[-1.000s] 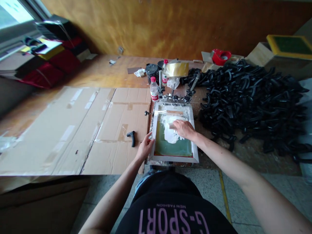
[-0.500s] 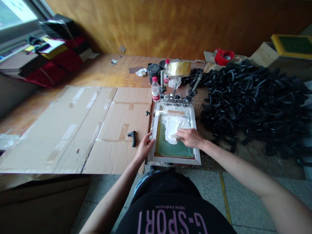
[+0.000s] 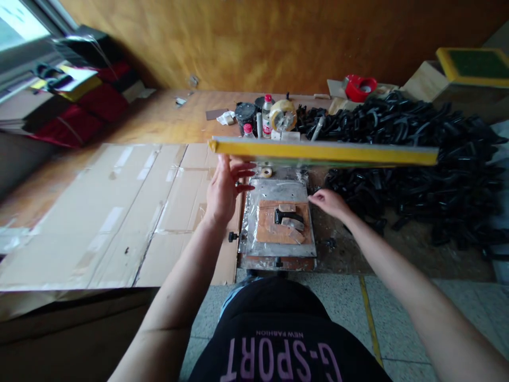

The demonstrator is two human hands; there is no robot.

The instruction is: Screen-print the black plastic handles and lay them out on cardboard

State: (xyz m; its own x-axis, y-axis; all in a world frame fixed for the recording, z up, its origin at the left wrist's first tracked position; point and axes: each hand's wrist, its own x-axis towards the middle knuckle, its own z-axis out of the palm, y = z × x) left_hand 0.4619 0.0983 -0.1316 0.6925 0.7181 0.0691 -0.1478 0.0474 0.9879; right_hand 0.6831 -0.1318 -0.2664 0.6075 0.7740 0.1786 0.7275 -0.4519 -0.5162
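A screen-printing frame (image 3: 326, 152) is raised and seen edge-on, its yellow-taped front edge towards me. Just below its left end is my left hand (image 3: 221, 193), fingers spread, the thumb tip at the frame's edge. Under the frame lies a grey base plate (image 3: 274, 188) with a wooden jig board (image 3: 267, 225) on it. A curved black plastic handle (image 3: 290, 216) rests in the jig, beside a grey curved block. My right hand (image 3: 328, 201) is at the plate's right edge, fingertips pinched together; whatever they may hold is hidden. The screen's upper face is out of sight.
Black plastic parts (image 3: 421, 143) form a large heap at right. Flattened cardboard (image 3: 99, 223) covers the left side. Behind the frame stand red-capped bottles (image 3: 266, 119), a dark tub (image 3: 245, 114) and a tape roll (image 3: 282, 115). A red tape dispenser (image 3: 360, 88) sits farther back.
The screen frame has swung up from the base plate, uncovering the jig and black handle. My left hand has moved forward and up with its edge. My right hand has left the white ink.
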